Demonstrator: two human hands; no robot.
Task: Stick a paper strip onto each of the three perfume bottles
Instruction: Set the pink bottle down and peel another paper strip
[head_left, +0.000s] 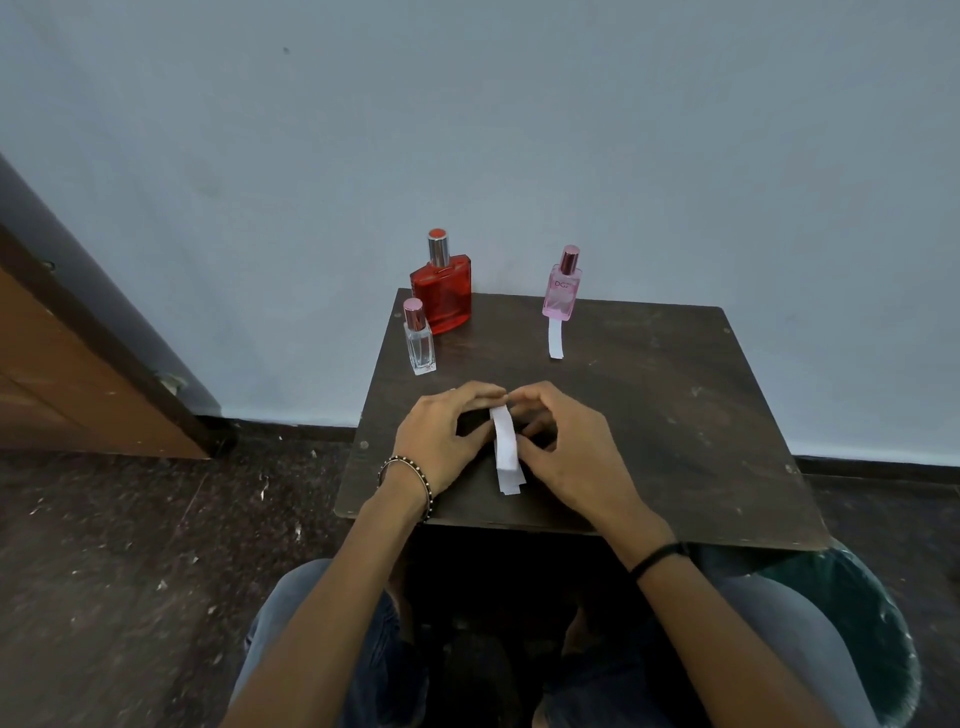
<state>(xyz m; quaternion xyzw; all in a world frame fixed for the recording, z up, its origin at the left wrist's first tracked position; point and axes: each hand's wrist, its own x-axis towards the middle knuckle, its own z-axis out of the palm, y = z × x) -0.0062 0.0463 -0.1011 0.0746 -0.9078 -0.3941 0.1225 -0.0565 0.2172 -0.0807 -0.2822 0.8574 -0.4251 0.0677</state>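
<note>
Three perfume bottles stand at the back of a small dark table (675, 415). The red bottle (444, 296) is at the far left, with a small clear bottle (420, 343) just in front of it. A pink bottle (561, 291) stands at the back centre, and a white paper strip (556, 340) hangs down from its base onto the table. Near the front of the table my left hand (441, 441) and my right hand (566, 447) pinch the top of a stack of white paper strips (506, 449) between their fingertips. The lower ends of the strips rest on the table.
A pale blue wall rises right behind the table. A wooden door and frame (78, 374) stand at the left. The dark speckled floor (130, 545) surrounds the table, and my knees sit under its front edge.
</note>
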